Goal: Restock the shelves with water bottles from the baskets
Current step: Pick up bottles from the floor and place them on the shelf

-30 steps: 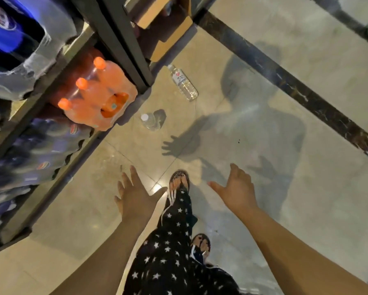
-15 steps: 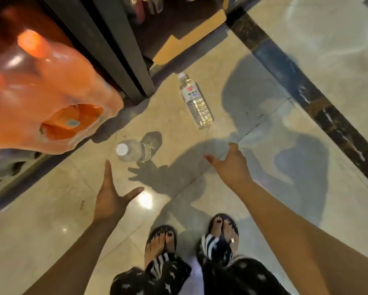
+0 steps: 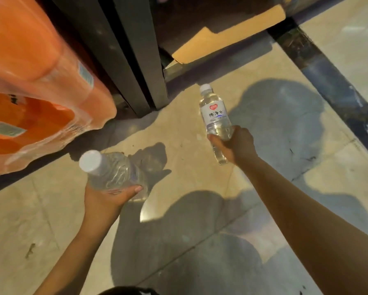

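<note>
The left hand (image 3: pixel 106 196) is clamped round the lower body of a clear water bottle (image 3: pixel 115 175), thumb across its near side, the white cap tipped up toward the camera and leaning left. The right hand (image 3: pixel 239 145) is wrapped round the lower half of a labelled water bottle (image 3: pixel 215 116), whose cap points away toward the foot of the dark shelf upright (image 3: pixel 136 60) (whether either bottle's base touches the floor cannot be told). The two hands are well apart, with open pale floor (image 3: pixel 51 220) and shadows between them. At the left, a shrink-wrapped pack of orange drinks (image 3: pixel 40 92) juts out past the shelf's front edge and hangs over the floor just beside the clear bottle's cap, so room is tight on that side. The upright's base corner stands near the labelled bottle's cap, a little to its left. Behind the upright, a flat piece of cardboard (image 3: pixel 228 35) lies at the bottom of the shelf bay, its edge reaching the floor. A dark stone band (image 3: pixel 328 81) runs diagonally across the floor to the right of the right hand, and the tiles beyond it and in front of the person lie open.
</note>
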Tool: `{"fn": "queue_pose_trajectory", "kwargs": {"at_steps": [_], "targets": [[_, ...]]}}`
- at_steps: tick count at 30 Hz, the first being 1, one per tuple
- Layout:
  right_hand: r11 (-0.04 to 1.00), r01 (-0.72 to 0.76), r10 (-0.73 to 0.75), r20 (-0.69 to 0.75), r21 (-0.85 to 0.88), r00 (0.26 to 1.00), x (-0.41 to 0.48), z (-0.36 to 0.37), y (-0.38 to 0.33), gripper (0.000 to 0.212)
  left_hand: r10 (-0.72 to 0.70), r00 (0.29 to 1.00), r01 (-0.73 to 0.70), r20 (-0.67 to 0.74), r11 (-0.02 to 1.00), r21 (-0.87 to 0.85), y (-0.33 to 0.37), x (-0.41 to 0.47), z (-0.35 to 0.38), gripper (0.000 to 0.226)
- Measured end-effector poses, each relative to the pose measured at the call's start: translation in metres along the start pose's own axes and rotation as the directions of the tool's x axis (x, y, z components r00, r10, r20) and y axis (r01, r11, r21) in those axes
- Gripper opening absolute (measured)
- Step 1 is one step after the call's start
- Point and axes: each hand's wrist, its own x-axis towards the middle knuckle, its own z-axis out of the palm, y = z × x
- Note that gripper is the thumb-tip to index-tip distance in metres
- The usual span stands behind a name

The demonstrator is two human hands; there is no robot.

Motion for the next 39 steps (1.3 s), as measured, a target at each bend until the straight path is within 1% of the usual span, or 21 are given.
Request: {"fn": "queue_pose_trajectory", "kwargs": {"at_steps": [2, 3, 4, 5, 7, 9, 10, 13, 14, 16, 19, 22, 25, 27, 29, 31, 32, 34, 35, 37, 39], "targets": [[0.995, -0.033, 0.033, 0.0, 0.089, 0.999, 0.003, 0.006, 0.0, 0.084, -0.006, 1.0, 0.006, -0.007, 0.999, -0.031, -0.008, 0.007, 0.004, 0.098], [0.985, -0.064, 0.064, 0.005, 0.157, 0.998, 0.002, 0.007, 0.001, 0.076, 0.003, 1.0, -0.002, 0.01, 0.999, -0.041, -0.008, 0.009, 0.005, 0.106], [0.969, -0.091, 0.09, 0.016, 0.229, 0.996, 0.0, 0.008, 0.001, 0.066, 0.006, 1.0, -0.005, 0.024, 0.999, -0.031, -0.003, 0.01, 0.006, 0.106], [0.952, -0.113, 0.107, 0.039, 0.284, 0.994, -0.006, 0.008, 0.001, 0.059, 0.002, 1.0, -0.001, 0.027, 1.0, -0.016, 0.005, 0.01, 0.006, 0.1], [0.888, -0.172, 0.139, 0.108, 0.426, 0.984, -0.027, 0.003, 0.0, 0.059, -0.025, 0.999, 0.025, 0.03, 1.0, -0.002, 0.027, 0.005, 0.002, 0.08], [0.795, -0.24, 0.143, 0.212, 0.557, 0.967, -0.063, -0.013, -0.005, 0.059, -0.068, 0.991, 0.065, 0.111, 0.997, 0.029, 0.061, -0.006, -0.009, 0.064], [0.764, -0.247, 0.109, 0.258, 0.596, 0.96, -0.082, -0.023, -0.008, 0.054, -0.099, 0.98, 0.091, 0.171, 0.994, 0.055, 0.081, -0.013, -0.015, 0.057], [0.743, -0.256, 0.036, 0.345, 0.618, 0.938, -0.15, -0.066, -0.027, 0.031, -0.227, 0.932, 0.204, 0.283, 0.973, 0.11, 0.141, -0.041, -0.038, 0.048], [0.725, -0.281, 0.039, 0.37, 0.629, 0.928, -0.173, -0.081, -0.033, 0.031, -0.261, 0.917, 0.238, 0.303, 0.965, 0.113, 0.159, -0.051, -0.047, 0.042], [0.696, -0.326, 0.051, 0.409, 0.639, 0.911, -0.219, -0.111, -0.047, 0.043, -0.321, 0.888, 0.296, 0.329, 0.947, 0.127, 0.197, -0.071, -0.065, 0.031], [0.705, -0.365, 0.106, 0.418, 0.608, 0.902, -0.287, -0.15, -0.068, 0.059, -0.377, 0.859, 0.345, 0.346, 0.926, 0.152, 0.257, -0.103, -0.098, 0.036], [0.65, -0.414, 0.163, 0.415, 0.637, 0.895, -0.354, -0.189, -0.098, 0.069, -0.415, 0.844, 0.395, 0.341, 0.91, 0.13, 0.312, -0.135, -0.132, 0.028], [0.575, -0.461, 0.219, 0.416, 0.676, 0.883, -0.411, -0.205, -0.123, 0.067, -0.471, 0.82, 0.455, 0.327, 0.881, 0.128, 0.345, -0.157, -0.163, 0.036], [0.594, -0.47, 0.279, 0.381, 0.653, 0.882, -0.441, -0.202, -0.134, 0.078, -0.493, 0.807, 0.462, 0.324, 0.87, 0.173, 0.353, -0.166, -0.183, 0.034], [0.579, -0.482, 0.314, 0.366, 0.658, 0.876, -0.468, -0.197, -0.146, 0.077, -0.49, 0.79, 0.44, 0.368, 0.872, 0.216, 0.355, -0.176, -0.203, 0.035], [0.473, -0.467, 0.294, 0.366, 0.747, 0.883, -0.496, -0.191, -0.159, 0.069, -0.494, 0.748, 0.43, 0.443, 0.87, 0.244, 0.355, -0.187, -0.225, 0.04], [0.418, -0.463, 0.289, 0.368, 0.782, 0.884, -0.51, -0.187, -0.165, 0.072, -0.503, 0.726, 0.431, 0.469, 0.864, 0.261, 0.353, -0.193, -0.236, 0.043], [0.343, -0.467, 0.327, 0.362, 0.815, 0.873, -0.538, -0.177, -0.181, 0.08, -0.499, 0.702, 0.418, 0.509, 0.866, 0.274, 0.351, -0.202, -0.26, 0.04], [0.298, -0.474, 0.356, 0.364, 0.828, 0.861, -0.552, -0.169, -0.188, 0.077, -0.487, 0.692, 0.4, 0.532, 0.873, 0.28, 0.35, -0.208, -0.272, 0.039], [0.205, -0.5, 0.411, 0.389, 0.842, 0.824, -0.582, -0.155, -0.2, 0.069, -0.473, 0.675, 0.361, 0.566, 0.881, 0.307, 0.344, -0.22, -0.292, 0.059], [0.151, -0.509, 0.428, 0.408, 0.847, 0.806, -0.614, -0.144, -0.208, 0.07, -0.465, 0.662, 0.321, 0.588, 0.885, 0.338, 0.338, -0.233, -0.31, 0.08]]}}
